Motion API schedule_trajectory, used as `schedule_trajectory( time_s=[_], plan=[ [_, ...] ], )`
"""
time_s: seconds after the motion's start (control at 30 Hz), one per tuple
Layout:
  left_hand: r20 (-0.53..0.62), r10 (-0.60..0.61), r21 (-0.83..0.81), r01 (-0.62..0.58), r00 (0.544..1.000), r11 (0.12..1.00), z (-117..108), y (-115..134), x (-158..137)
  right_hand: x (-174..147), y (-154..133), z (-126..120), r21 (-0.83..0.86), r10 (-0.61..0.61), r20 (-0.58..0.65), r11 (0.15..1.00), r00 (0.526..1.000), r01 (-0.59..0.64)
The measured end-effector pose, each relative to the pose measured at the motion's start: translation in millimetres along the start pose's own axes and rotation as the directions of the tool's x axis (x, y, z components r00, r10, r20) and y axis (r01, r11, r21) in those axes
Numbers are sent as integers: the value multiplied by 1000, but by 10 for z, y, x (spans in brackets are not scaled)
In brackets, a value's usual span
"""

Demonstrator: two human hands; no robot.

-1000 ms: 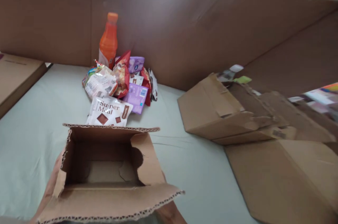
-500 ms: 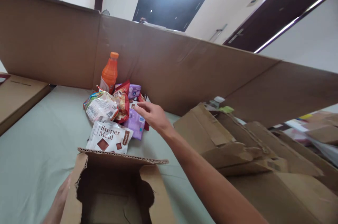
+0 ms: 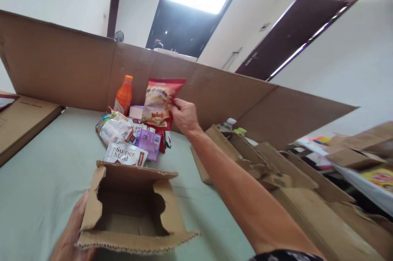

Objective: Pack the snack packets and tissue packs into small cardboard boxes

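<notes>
Pale green cloth (image 3: 33,199) covers the surface, a cardboard wall (image 3: 211,89) behind. Over the snack pile hangs the red bag (image 3: 157,103) — its right edge pinched between thumb and fingers of the right hand (image 3: 184,117). Below it lie a purple pack (image 3: 147,144) and a white pouch (image 3: 124,154); left of it stands the orange bottle (image 3: 124,95). Nearer, the left hand (image 3: 71,230) touches the open box's (image 3: 172,207) left side — fingers partly hidden, grip impossible to tell.
</notes>
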State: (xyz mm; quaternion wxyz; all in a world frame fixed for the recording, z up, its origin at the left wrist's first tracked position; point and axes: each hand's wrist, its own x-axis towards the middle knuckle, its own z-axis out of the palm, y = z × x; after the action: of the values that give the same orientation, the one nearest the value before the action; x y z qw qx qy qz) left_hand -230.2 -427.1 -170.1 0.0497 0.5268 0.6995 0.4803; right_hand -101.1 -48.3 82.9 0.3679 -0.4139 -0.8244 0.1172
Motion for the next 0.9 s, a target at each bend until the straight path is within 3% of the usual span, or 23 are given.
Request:
schedule_trajectory(
  time_s=[0.1,0.2,0.3,0.4,0.47,0.53,0.63,0.7,0.77,0.9],
  plan=[
    [40,23,-11,-23,999,1000,-19,28,11,-335,108,-450,198,-92,-179,972,980,127],
    [92,-32,-21,34,995,999,-86,143,61,-804,121,-777,425,-177,-310,853,934,303],
    [122,-69,-22,72,990,997,-142,266,129,-1273,-32,-938,463,-219,-204,837,954,291],
    [127,-86,-23,89,988,996,-171,335,164,-1588,-232,-913,467,-315,18,842,949,271],
    [129,-89,-27,93,988,995,-181,353,166,-1680,-321,-824,447,-421,202,843,885,299],
    [134,-88,-36,94,987,995,-189,362,157,-1701,-366,-712,371,-502,389,853,772,367],
    [146,-90,-53,99,985,994,-204,381,139,-1674,-390,-562,225,-478,646,864,595,450],
    [148,-94,-60,103,985,993,-211,396,134,-1646,-399,-511,169,-441,727,858,526,486],
    [142,-94,-64,103,985,993,-211,403,136,-1624,-403,-519,171,-456,714,850,532,499],
    [126,-84,-72,93,988,993,-182,373,145,-1643,-407,-657,163,-411,591,904,694,396]
  ],
)
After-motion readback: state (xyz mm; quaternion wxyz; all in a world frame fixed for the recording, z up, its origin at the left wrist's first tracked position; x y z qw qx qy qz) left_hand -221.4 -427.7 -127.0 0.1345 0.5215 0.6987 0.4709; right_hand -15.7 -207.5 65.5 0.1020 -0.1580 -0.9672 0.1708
